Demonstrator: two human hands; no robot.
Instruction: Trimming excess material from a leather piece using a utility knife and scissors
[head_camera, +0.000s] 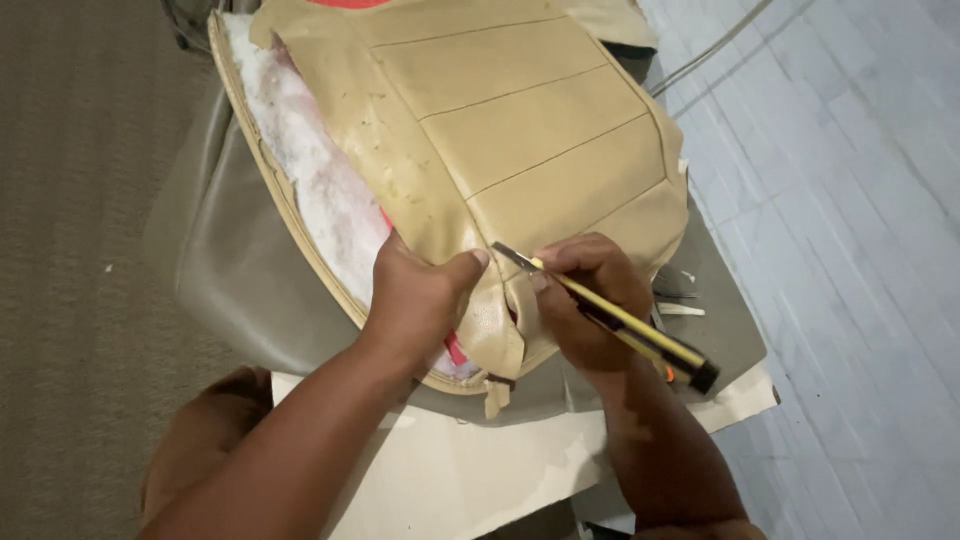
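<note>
Cover (520, 130), a tan leather-like seat skin with stitched panels running across it, lies spread over the middle and top of the view, from about 12 o'clock down to its near corner at 6 o'clock. White padding (320, 180) with a pinkish tint shows along its 9 o'clock edge, where the skin is peeled back, and a strip of red shows beneath near the left hand. Left hand (415, 300) presses flat on the cover's near corner, fingers closed over the folded edge and thumb stretched toward 3 o'clock, pinning the material down. Right hand (585, 295), just beside it at 3 o'clock, is closed around a knife (610, 315), a yellow and black utility cutter; its handle points to 4 o'clock and its blade tip points to 10 o'clock, touching the cover close to the left thumb. A slit or loose flap hangs in the cover between the two hands. Under the cover lies a grey sheet (230, 270), and below that a pale board (460, 470) at 6 o'clock. Small offcuts (680, 308) lie on the grey sheet at 3 o'clock. Brown carpet (70, 250) fills 9 o'clock; pale tiles (860, 200) fill 3 o'clock.
</note>
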